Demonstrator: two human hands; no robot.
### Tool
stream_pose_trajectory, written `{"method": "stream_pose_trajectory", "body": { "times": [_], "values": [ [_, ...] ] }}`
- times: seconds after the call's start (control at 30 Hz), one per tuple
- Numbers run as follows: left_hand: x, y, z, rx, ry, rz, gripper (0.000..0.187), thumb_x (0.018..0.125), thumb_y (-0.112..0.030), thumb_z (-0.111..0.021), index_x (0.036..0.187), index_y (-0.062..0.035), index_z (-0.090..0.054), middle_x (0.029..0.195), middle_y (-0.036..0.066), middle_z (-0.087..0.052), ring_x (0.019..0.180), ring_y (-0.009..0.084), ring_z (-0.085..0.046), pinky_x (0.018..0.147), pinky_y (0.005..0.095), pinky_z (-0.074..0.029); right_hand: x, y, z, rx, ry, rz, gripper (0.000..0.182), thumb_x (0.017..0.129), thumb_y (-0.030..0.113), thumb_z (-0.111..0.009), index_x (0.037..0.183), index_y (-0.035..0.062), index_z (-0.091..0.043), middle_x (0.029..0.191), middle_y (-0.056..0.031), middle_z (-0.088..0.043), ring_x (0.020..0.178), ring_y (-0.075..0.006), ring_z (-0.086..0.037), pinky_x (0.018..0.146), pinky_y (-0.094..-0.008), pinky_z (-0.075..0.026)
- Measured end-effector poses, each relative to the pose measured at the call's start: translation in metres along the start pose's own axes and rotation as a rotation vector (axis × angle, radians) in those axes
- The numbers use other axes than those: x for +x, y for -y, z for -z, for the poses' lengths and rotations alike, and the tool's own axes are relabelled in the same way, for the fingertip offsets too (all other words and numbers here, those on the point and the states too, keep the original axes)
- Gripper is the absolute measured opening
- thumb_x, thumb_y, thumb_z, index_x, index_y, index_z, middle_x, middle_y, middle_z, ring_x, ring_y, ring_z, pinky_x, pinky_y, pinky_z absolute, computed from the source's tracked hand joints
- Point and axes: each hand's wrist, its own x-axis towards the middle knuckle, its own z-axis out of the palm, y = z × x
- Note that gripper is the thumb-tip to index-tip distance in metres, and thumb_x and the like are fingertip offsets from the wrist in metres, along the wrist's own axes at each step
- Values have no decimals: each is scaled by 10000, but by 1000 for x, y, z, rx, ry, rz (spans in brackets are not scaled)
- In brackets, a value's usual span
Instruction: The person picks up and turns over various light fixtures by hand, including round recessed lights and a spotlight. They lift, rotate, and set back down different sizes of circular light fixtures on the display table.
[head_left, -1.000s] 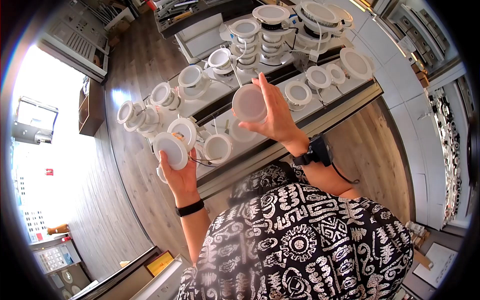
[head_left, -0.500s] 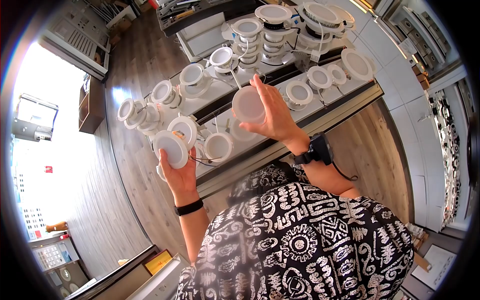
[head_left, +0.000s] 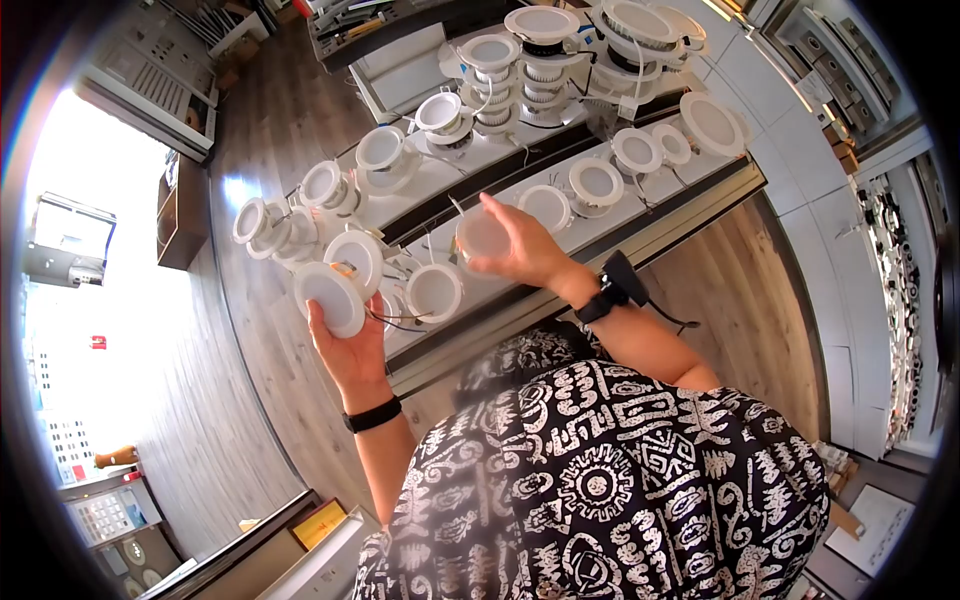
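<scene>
Here our left hand [head_left: 353, 352] grips a round white light [head_left: 329, 300]; our right hand [head_left: 530, 245] holds a frosted disc [head_left: 484, 238]; stacked lights [head_left: 543, 85] stand beyond.

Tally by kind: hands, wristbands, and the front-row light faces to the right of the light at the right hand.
Hands: 2 (left hand, right hand)
Wristbands: 2
Light faces: 5
Total: 9

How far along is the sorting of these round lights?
Looks done: several lights sit along the counter, with stacked lights at its far end. In hand: the left hand holds a white-rimmed light, the right hand a frosted disc. Left: probably placing those two; whether the disc touches the counter, or any final layout, I can't tell.
</scene>
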Motion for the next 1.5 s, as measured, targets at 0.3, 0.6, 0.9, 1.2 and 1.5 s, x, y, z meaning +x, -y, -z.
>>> {"method": "stream_pose_trajectory", "body": {
  "times": [0.3, 0.6, 0.9, 1.2, 1.5],
  "values": [
    [-1, 2, 2, 51, 17, 0, 419, 907, -347, -582, 1236, -100, -505, 1224, 81, -550, 1107, 239, -524, 850, 420, -494, -7, -16, -21, -549, 111, 206, 947, 667, 504, -731, 1414, 66, -347, 1232, -126, -527, 1167, -258, -494, 1109, -545, -176],
    [-4, 4, 0, 32, -26, -11, 397, 906, -316, -598, 1225, -101, -498, 1230, 93, -544, 1115, 261, -528, 829, 450, -496, -3, -21, -21, -596, 217, 217, 1016, 633, 486, -753, 1445, 92, -286, 1236, -142, -519, 1153, -267, -516, 1125, -588, -46],
    [-5, 7, -3, 87, -22, -10, 421, 917, -356, -567, 1245, -101, -504, 1255, 68, -544, 1141, 221, -505, 896, 424, -462, 17, -11, -24, -781, 499, 145, 1200, 560, 539, -785, 1482, 81, -168, 1043, -160, -549, 1008, -293, -562, 1125, -598, 11],
    [-6, 9, -6, 85, -27, -8, 410, 911, -342, -580, 1242, -111, -506, 1256, 72, -542, 1133, 226, -510, 880, 428, -476, 14, -25, -30, -782, 380, 242, 1231, 543, 502, -788, 1494, 101, -119, 1043, -154, -518, 1063, -289, -542, 1111, -608, 63],
    [-3, 12, -9, 74, -11, 18, 401, 912, -332, -582, 1236, -108, -504, 1240, 84, -547, 1126, 239, -518, 863, 436, -483, 18, -23, -35, -913, 479, 134, 1239, 546, 486, -802, 1497, 114, -101, 1081, -138, -483, 1105, -276, -520, 1120, -590, 53]
  ]
}}
